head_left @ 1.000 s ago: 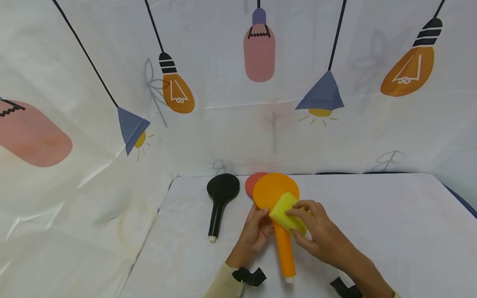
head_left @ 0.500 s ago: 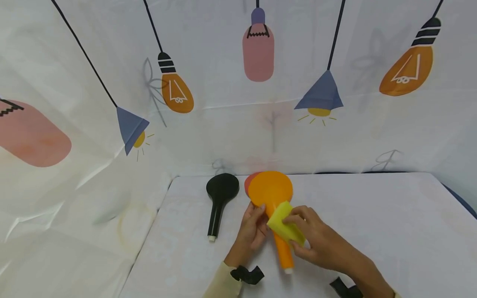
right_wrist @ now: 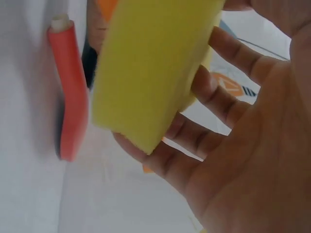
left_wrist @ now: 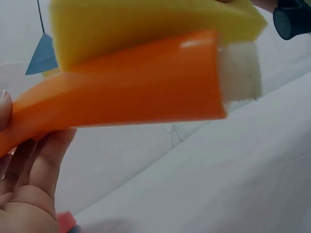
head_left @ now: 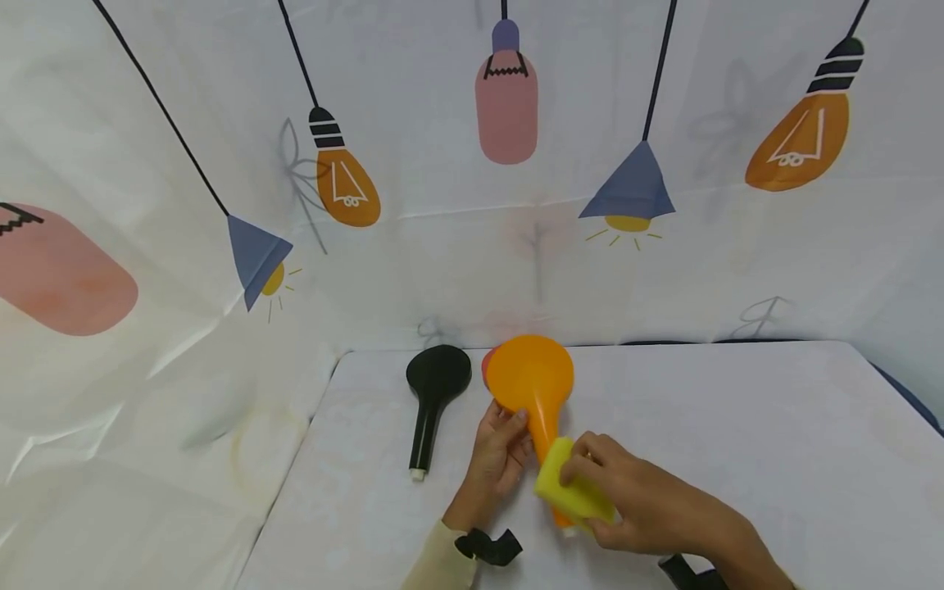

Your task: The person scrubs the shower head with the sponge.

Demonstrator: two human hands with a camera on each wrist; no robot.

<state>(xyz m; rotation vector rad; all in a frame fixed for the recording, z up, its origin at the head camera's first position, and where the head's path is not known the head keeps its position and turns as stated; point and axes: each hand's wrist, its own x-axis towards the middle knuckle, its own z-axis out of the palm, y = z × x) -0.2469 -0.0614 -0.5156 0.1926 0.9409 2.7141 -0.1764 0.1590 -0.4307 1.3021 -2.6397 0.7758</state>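
Observation:
An orange handheld shower head [head_left: 531, 373] is held up off the table, its round face at the top and its white end fitting [left_wrist: 240, 73] at the bottom. My left hand [head_left: 500, 451] grips it at the neck, thumb in front and fingers behind. In my right hand [head_left: 642, 496] a yellow sponge [head_left: 568, 483] is pinched between thumb and fingers. The sponge lies against the lower handle, covering part of it in the head view. In the left wrist view it runs along the handle's upper side.
A black shower head [head_left: 438, 377] lies on the white-covered table [head_left: 737, 442] to the left. Behind the orange one, a red shower head [right_wrist: 73, 97] is mostly hidden in the head view. A white sheet printed with lamps [head_left: 442, 270] hangs at the back.
The sponge in my right hand has moved down from the neck to the lower handle. My left hand keeps its grip, and the orange shower head has shifted slightly up and left.

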